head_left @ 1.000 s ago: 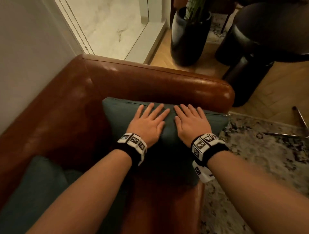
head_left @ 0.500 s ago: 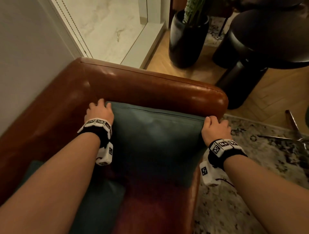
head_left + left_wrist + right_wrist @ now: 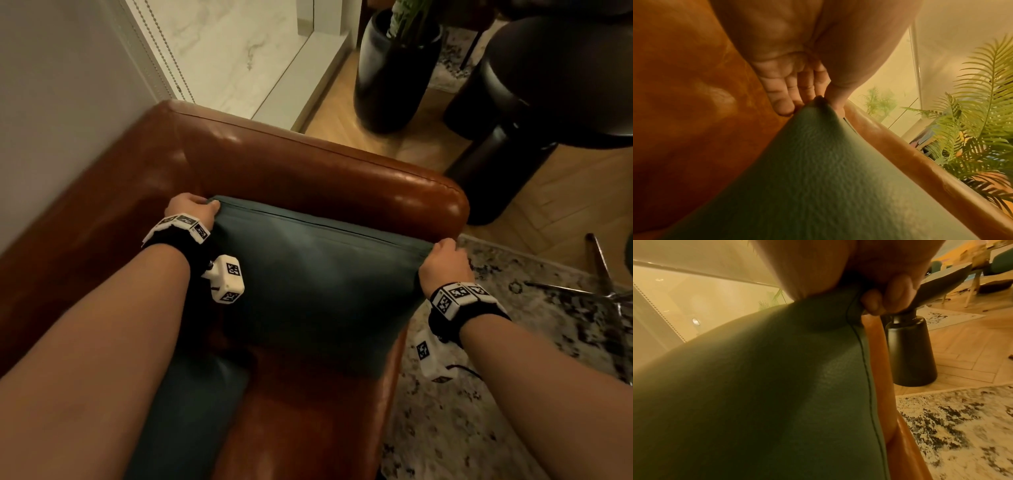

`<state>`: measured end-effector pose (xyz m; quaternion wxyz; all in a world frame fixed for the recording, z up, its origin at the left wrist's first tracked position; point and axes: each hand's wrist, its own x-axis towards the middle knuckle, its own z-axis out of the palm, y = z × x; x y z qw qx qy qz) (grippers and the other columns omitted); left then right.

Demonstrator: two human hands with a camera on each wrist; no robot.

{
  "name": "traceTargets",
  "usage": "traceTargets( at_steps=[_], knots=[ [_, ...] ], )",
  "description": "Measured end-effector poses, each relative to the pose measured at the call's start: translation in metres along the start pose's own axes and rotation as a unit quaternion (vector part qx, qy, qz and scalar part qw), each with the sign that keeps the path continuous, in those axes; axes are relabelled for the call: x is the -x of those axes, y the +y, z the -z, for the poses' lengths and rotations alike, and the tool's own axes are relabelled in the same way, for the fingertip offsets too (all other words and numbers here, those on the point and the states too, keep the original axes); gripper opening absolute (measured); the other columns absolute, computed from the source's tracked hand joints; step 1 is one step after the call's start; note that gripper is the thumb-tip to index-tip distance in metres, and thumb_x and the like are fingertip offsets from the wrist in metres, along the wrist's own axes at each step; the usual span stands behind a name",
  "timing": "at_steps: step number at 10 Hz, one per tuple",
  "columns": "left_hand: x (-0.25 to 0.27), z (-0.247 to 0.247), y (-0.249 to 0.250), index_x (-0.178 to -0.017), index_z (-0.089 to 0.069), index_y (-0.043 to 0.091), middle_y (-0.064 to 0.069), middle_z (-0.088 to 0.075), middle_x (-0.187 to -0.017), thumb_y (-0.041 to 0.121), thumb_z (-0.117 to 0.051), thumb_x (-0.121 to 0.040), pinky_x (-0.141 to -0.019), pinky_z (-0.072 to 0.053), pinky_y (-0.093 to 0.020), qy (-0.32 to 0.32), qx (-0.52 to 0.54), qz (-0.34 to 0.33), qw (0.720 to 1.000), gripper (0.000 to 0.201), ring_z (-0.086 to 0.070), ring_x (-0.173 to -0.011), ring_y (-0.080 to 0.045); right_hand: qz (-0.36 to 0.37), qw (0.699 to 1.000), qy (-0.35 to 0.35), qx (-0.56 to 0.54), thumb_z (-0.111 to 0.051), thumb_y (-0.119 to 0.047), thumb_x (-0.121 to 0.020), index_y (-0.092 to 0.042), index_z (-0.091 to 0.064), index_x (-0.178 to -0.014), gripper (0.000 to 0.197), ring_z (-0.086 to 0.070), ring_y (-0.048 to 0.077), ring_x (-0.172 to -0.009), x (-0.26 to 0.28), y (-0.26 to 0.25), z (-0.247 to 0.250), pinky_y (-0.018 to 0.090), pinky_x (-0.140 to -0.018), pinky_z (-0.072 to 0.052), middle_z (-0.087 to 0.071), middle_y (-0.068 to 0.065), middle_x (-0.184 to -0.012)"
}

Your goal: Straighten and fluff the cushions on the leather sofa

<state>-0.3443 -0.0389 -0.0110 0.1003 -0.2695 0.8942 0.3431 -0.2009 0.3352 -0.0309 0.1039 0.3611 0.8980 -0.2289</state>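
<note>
A dark green cushion (image 3: 315, 274) leans against the armrest of the brown leather sofa (image 3: 308, 171). My left hand (image 3: 191, 209) pinches its upper left corner; the left wrist view shows the thumb and fingers (image 3: 785, 105) closed on the corner tip of the cushion (image 3: 818, 162). My right hand (image 3: 442, 260) grips the upper right corner, and in the right wrist view curled fingers (image 3: 873, 303) hold the cushion (image 3: 766, 386) by its seam. A second green cushion (image 3: 191, 411) lies on the seat under my left forearm, mostly hidden.
A wall (image 3: 51, 102) runs along the sofa's left. Beyond the armrest stand a black planter (image 3: 394, 75) with a green plant and a dark round table (image 3: 548, 85) on wood floor. A patterned rug (image 3: 513, 394) lies on the right, with a metal chair base (image 3: 603, 274).
My hands went from lying flat on the middle of the cushion to gripping its two upper corners. The cushion now stands stretched between them against the armrest.
</note>
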Motion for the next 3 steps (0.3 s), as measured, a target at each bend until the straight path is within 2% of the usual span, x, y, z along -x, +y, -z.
traceTargets(
  at_steps=[1,2,3],
  knots=[
    [0.01,0.003,-0.001,-0.123,-0.063,0.012,-0.012,-0.063,-0.127,0.039,-0.059,-0.093,-0.096,-0.045,-0.038,-0.003,-0.005,-0.03,1.0,0.04,-0.058,-0.116,-0.033,0.012,0.999,-0.016,0.039,-0.023,-0.028,-0.104,-0.007,-0.044,-0.126,0.037,-0.047,0.043,-0.118,0.0,-0.001,0.008,0.048,-0.094,-0.04,-0.045,0.023,-0.13],
    [0.018,0.017,-0.003,-0.125,-0.061,0.013,-0.013,-0.063,-0.127,0.039,-0.049,-0.098,-0.093,-0.042,-0.036,0.011,-0.029,-0.065,0.997,0.04,-0.056,-0.118,-0.034,0.058,0.997,-0.014,0.055,-0.026,-0.029,-0.103,-0.01,-0.047,-0.128,0.038,-0.045,0.042,-0.121,-0.001,0.002,0.016,0.049,-0.098,-0.038,-0.045,0.022,-0.132],
    [0.034,0.044,-0.015,-0.127,-0.06,0.015,-0.011,-0.064,-0.124,0.038,-0.049,-0.098,-0.085,-0.041,-0.033,0.02,-0.076,-0.088,0.993,0.038,-0.058,-0.114,-0.032,0.097,0.995,0.004,0.035,-0.034,-0.035,-0.101,-0.014,-0.047,-0.134,0.042,-0.04,0.04,-0.128,0.004,0.004,0.023,0.048,-0.104,-0.035,-0.042,0.02,-0.138]
  ],
)
